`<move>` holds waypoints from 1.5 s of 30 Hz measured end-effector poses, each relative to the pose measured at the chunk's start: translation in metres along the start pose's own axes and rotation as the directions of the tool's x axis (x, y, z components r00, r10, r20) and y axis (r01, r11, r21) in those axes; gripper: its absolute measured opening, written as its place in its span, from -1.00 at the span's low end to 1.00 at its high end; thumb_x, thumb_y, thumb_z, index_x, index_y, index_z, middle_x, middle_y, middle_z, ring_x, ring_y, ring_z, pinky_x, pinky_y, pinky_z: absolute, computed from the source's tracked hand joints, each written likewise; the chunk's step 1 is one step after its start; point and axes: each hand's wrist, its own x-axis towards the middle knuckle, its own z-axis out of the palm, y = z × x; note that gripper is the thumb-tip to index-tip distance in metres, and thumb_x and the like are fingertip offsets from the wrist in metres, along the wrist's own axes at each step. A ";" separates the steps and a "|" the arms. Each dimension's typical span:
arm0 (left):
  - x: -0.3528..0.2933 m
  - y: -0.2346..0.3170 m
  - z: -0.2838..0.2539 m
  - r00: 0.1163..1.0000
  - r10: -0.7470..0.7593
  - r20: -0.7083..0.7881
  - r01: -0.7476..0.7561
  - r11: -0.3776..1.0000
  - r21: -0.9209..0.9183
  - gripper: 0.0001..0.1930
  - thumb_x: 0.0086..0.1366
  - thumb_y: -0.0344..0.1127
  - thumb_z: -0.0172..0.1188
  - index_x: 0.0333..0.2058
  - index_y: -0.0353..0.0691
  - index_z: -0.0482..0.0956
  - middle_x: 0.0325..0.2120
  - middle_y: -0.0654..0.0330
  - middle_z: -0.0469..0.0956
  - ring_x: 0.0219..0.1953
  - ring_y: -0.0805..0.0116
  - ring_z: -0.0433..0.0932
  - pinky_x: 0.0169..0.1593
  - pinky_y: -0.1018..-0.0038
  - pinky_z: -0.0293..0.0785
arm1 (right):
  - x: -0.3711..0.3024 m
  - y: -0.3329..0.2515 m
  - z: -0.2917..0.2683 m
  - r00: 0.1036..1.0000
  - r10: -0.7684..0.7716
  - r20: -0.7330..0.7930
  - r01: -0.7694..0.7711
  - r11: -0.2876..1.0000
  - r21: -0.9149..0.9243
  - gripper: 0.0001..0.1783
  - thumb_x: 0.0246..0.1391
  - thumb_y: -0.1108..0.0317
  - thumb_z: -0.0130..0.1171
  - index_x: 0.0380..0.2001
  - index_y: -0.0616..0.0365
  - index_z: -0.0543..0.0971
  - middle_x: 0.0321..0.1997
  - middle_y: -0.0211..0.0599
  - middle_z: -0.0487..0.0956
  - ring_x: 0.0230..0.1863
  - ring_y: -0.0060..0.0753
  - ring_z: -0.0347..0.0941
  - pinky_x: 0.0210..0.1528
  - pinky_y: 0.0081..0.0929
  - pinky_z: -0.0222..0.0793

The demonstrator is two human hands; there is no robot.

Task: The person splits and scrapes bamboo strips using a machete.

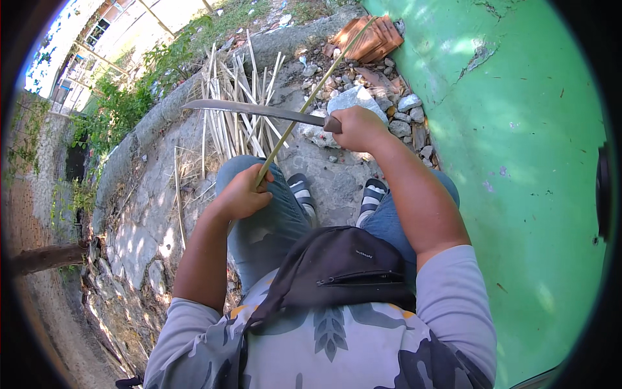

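My right hand (358,128) is closed round the dark handle of a machete (253,109), whose long blade points left. My left hand (245,193), above my left knee, grips the lower end of a thin greenish bamboo strip (327,74). The strip slants up and away to the right, and the blade crosses it between my two hands. Whether the edge touches the strip I cannot tell. Beyond my left knee lies a loose pile of pale split strips (243,107) on the ground.
Stones and rubble (356,100) lie ahead, with stacked orange clay tiles (369,40) behind. A green painted surface (512,162) runs along the right. A low concrete edge (139,142) curves along the left beside green plants (120,104). My sandalled feet (302,192) rest on rough ground.
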 end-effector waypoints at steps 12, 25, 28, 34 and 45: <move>0.001 -0.002 0.006 0.999 0.021 -0.043 -0.020 0.999 0.026 -0.71 0.14 -0.51 0.21 -0.14 -0.32 0.44 -0.55 0.36 0.32 -0.49 0.52 0.31 -0.39 0.46 0.31 | -0.004 -0.004 -0.004 0.999 0.038 -0.029 -0.039 0.999 -0.007 -0.79 -0.02 0.21 0.25 -0.28 -0.06 0.67 -0.32 -0.14 0.69 -0.22 0.02 0.64 -0.16 -0.08 0.54; 0.000 -0.004 0.008 0.996 0.051 -0.078 -0.048 0.998 0.041 -0.72 0.17 -0.52 0.19 -0.12 -0.35 0.44 -0.58 0.32 0.33 -0.51 0.48 0.33 -0.40 0.42 0.32 | -0.005 -0.013 -0.001 1.000 -0.014 -0.004 0.014 1.000 0.021 -0.83 -0.02 0.21 0.27 -0.31 -0.07 0.66 -0.35 -0.16 0.69 -0.23 0.04 0.63 -0.15 -0.06 0.53; -0.003 -0.006 0.009 0.993 0.068 -0.098 -0.063 0.997 0.053 -0.72 0.17 -0.52 0.19 -0.12 -0.36 0.44 -0.58 0.34 0.33 -0.51 0.50 0.33 -0.40 0.43 0.32 | -0.009 -0.023 -0.002 0.998 -0.053 0.019 0.053 0.999 0.004 -0.82 -0.02 0.22 0.27 -0.29 -0.10 0.68 -0.33 -0.17 0.69 -0.22 0.03 0.63 -0.15 -0.08 0.53; 0.003 0.005 0.010 0.998 0.041 -0.049 -0.037 0.995 0.092 -0.71 0.16 -0.53 0.18 -0.12 -0.36 0.44 -0.58 0.33 0.34 -0.51 0.49 0.33 -0.40 0.43 0.32 | -0.007 -0.004 -0.001 0.999 0.033 0.036 -0.034 0.999 0.026 -0.79 -0.01 0.22 0.26 -0.25 -0.13 0.70 -0.31 -0.17 0.69 -0.21 0.00 0.63 -0.14 -0.09 0.53; -0.001 0.001 0.011 0.996 0.034 -0.088 -0.026 0.996 0.083 -0.71 0.17 -0.52 0.18 -0.11 -0.36 0.44 -0.59 0.32 0.33 -0.51 0.49 0.34 -0.40 0.42 0.34 | -0.007 -0.007 0.006 0.999 -0.020 -0.036 0.021 1.000 0.021 -0.81 -0.02 0.22 0.26 -0.29 -0.09 0.68 -0.36 -0.19 0.69 -0.24 0.01 0.64 -0.17 -0.07 0.53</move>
